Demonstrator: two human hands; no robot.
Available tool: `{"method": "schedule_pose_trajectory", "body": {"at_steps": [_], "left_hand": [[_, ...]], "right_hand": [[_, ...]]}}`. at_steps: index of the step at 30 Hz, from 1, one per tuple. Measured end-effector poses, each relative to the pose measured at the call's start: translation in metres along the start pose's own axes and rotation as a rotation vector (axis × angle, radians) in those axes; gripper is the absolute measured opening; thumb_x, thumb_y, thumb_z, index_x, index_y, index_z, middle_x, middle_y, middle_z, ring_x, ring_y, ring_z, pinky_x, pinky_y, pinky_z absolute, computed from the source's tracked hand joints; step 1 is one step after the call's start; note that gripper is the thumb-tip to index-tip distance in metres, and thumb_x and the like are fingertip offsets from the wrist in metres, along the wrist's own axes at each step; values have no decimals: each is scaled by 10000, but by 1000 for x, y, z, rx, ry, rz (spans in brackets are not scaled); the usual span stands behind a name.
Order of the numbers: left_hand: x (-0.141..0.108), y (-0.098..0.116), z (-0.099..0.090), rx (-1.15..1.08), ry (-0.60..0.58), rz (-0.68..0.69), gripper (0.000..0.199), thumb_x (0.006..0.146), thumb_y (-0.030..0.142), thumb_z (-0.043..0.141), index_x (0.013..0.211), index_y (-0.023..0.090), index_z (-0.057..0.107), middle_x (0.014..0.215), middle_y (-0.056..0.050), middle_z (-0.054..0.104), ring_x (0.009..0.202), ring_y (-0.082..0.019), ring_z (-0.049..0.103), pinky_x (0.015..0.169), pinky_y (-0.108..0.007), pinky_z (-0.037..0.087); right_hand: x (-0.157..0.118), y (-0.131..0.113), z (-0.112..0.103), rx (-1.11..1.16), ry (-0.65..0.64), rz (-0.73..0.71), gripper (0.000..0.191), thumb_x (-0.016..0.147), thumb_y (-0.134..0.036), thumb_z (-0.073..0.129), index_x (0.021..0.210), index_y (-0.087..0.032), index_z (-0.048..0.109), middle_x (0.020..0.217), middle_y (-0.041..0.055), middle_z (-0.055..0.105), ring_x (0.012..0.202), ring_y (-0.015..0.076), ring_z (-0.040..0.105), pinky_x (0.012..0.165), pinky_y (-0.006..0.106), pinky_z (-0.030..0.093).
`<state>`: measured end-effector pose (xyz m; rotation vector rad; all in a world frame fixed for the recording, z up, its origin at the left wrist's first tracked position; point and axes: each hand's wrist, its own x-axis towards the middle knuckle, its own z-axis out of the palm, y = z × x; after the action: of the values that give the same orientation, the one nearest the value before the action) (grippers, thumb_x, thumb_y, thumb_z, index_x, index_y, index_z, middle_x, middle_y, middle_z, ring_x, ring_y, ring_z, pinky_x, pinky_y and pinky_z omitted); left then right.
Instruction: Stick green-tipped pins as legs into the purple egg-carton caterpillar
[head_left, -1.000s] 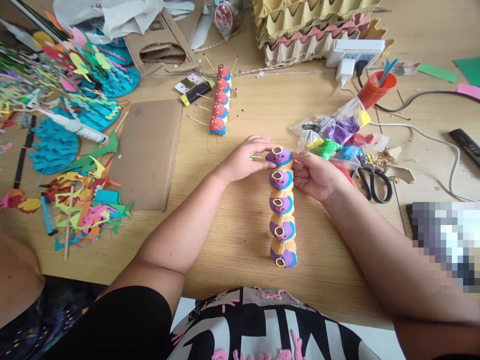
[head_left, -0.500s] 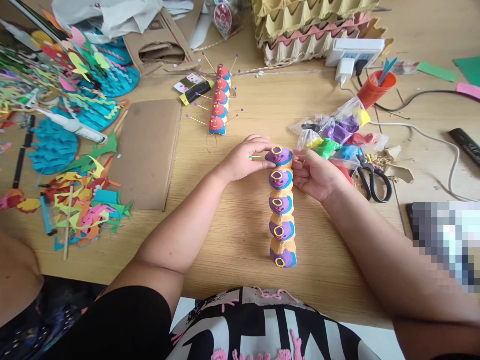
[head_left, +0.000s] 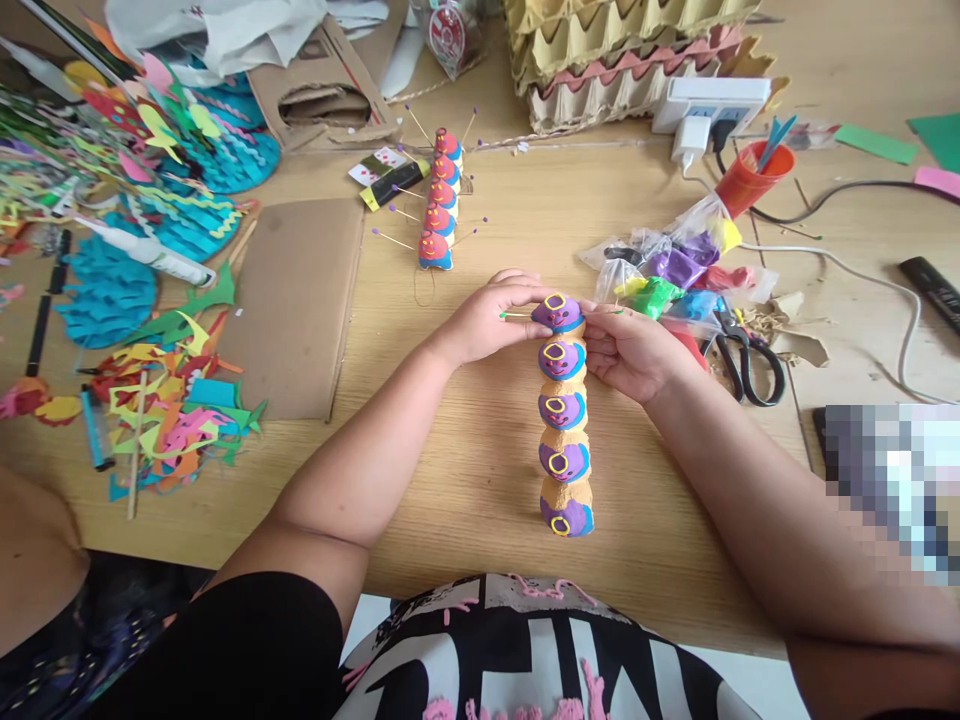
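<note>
A strip of several joined egg-carton cups [head_left: 564, 410], painted purple and blue with yellow rings and small faces, stands lengthwise in front of me. My left hand [head_left: 487, 318] pinches the far cup from its left side, where a green-tipped stick [head_left: 516, 316] pokes out. At the same cup's right side is my right hand [head_left: 628, 345], its thumb and forefinger closed at the cup's edge near another green tip [head_left: 618, 311]. Farther away sits a similar red and blue strip [head_left: 439, 205] with purple-tipped sticks along both sides.
Brown cardboard [head_left: 292, 310] and colourful paper scraps [head_left: 180, 420] lie left. On the right are bagged clay [head_left: 679, 265], black scissors [head_left: 746, 365], a red cup [head_left: 754, 178] and cables. Egg trays [head_left: 630, 60] are stacked behind. Another person's arm [head_left: 37, 560] shows at lower left.
My right thumb and forefinger have shifted slightly left over the far cup's right edge. My left hand and the strip have hardly moved.
</note>
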<state>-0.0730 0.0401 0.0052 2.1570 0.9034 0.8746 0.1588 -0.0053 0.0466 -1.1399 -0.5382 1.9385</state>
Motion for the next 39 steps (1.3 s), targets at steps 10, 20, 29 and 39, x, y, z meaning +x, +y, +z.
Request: {"method": "schedule_pose_trajectory", "body": {"at_steps": [10,20,29,39], "left_hand": [[0,0,-1,-3,-12,-28,454,877,338,859,1322,282,786,1322,-77,788,1405,-280,608,1284,-510,447],[-1,2,-2,32,-3,-28,457,904,345,836,1350,267,768,1351,-82,773,1411,-278,597,1282,-497,431],[-3,7,0,-45,94,-82,497,889,287,829,1370,245,709,1339,-98,738,1288,-239,671,1164,-388,509],[-2,-2,4,79,147,-139,403,869,256,829,1261,216,747,1334,-91,731,1397,-275,611,1278,-497,423]], "right_hand": [[-3,-5,4,36,11,59,331,876,-136,774,703,-174,494,564,-96,359,453,10,242,390,131,226],[-1,-4,5,19,16,68,220,944,-176,690,789,-174,534,600,-65,449,463,23,277,405,138,228],[-8,-11,3,-50,32,-118,231,751,-164,770,887,-217,591,608,-72,426,486,47,261,428,188,169],[-4,-11,-8,-331,-20,-287,267,725,-129,819,903,-223,642,596,-80,438,488,50,271,453,219,187]]}}
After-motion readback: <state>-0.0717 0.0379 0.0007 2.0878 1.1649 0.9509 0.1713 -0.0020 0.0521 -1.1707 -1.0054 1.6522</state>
